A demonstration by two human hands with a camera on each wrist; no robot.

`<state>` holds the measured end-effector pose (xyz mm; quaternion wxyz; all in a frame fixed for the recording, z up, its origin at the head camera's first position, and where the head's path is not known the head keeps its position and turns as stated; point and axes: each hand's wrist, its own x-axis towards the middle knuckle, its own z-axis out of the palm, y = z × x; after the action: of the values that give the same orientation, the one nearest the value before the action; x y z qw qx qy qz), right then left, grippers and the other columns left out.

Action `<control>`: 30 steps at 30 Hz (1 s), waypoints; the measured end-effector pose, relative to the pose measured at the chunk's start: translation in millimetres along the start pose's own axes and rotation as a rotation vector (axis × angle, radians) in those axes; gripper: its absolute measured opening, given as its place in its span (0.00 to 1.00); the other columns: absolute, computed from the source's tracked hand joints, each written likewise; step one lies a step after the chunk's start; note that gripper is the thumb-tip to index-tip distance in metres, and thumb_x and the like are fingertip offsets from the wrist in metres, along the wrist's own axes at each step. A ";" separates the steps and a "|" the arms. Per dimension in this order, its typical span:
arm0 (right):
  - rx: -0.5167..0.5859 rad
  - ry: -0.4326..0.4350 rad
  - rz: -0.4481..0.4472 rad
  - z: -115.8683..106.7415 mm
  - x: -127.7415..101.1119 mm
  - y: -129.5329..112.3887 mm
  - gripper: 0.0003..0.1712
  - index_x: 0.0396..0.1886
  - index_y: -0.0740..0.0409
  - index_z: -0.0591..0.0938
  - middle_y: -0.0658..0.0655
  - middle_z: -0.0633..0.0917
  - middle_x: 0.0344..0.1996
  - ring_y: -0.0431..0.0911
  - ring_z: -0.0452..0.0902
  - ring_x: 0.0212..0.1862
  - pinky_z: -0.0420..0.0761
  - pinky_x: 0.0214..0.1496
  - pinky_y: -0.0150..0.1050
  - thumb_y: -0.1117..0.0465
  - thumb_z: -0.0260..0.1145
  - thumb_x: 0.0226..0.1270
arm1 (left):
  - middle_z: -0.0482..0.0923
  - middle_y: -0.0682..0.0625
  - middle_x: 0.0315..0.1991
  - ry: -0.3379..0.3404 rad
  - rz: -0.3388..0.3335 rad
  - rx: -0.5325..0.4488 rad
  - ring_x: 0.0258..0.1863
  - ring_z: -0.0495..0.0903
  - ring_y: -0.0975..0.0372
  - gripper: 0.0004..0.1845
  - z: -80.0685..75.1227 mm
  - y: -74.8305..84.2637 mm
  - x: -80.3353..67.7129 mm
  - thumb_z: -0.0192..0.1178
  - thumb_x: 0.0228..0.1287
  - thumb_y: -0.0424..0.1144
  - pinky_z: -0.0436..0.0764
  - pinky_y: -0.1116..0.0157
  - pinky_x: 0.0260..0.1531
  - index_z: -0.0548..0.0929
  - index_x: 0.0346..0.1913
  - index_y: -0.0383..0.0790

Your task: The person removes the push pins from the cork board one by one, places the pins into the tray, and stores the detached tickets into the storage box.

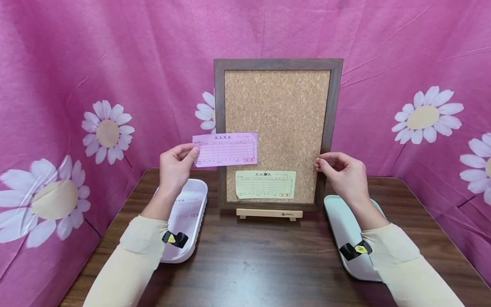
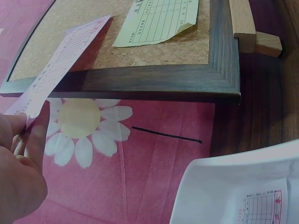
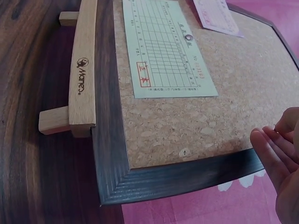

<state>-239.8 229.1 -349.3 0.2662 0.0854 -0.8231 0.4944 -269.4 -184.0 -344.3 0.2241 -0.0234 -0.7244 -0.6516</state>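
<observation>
The left hand (image 1: 174,166) pinches a pink slip (image 1: 225,149) against the cork board (image 1: 277,128); the right hand (image 1: 343,172), fingers curled, touches the board's frame edge.

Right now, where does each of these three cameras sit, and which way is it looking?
Head: worn on the head, looking forward and down at the cork board on the table; both forearms and hands show, the left hand pinching a pink slip.
Left wrist: beside the board's left edge, looking along it; left fingers show.
Right wrist: at the board's right edge, looking across it; right fingertips show.
Shared: all three show the pinned yellow slip.
</observation>
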 end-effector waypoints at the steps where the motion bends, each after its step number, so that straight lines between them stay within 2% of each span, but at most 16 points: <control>1: 0.008 -0.003 0.000 -0.4 -0.4 0.1 0.08 0.44 0.69 0.90 0.31 0.90 0.29 0.24 0.87 0.32 0.84 0.38 0.20 0.67 0.71 0.73 | 0.85 0.73 0.25 0.002 0.001 -0.006 0.27 0.81 0.80 0.14 -1.0 0.1 -0.2 0.69 0.73 0.31 0.81 0.79 0.31 0.88 0.54 0.22; 10: -0.019 -0.006 -0.005 -6.4 -5.1 2.5 0.08 0.45 0.69 0.91 0.31 0.90 0.30 0.23 0.87 0.33 0.84 0.38 0.19 0.67 0.72 0.73 | 0.84 0.75 0.24 0.025 0.009 -0.028 0.28 0.81 0.80 0.14 -9.2 -1.6 -1.1 0.67 0.73 0.27 0.81 0.79 0.31 0.86 0.54 0.19; 15: -0.044 0.008 -0.006 -14.1 -8.7 7.1 0.08 0.45 0.69 0.91 0.26 0.87 0.30 0.22 0.86 0.33 0.83 0.38 0.18 0.68 0.72 0.72 | 0.86 0.75 0.24 0.011 0.002 -0.028 0.27 0.81 0.80 0.14 -13.9 -2.8 -2.1 0.66 0.74 0.27 0.83 0.79 0.32 0.85 0.56 0.19; 30: -0.151 0.025 -0.026 -33.6 -20.7 21.2 0.08 0.46 0.66 0.92 0.18 0.83 0.29 0.16 0.82 0.33 0.77 0.35 0.14 0.68 0.74 0.71 | 0.85 0.75 0.24 0.025 -0.017 0.006 0.27 0.82 0.80 0.15 -28.0 -3.5 -3.7 0.66 0.74 0.27 0.83 0.79 0.32 0.86 0.57 0.20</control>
<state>-218.9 266.0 -364.0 0.2884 0.0697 -0.8536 0.4282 -259.0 -210.4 -347.5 0.2276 -0.0082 -0.7238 -0.6514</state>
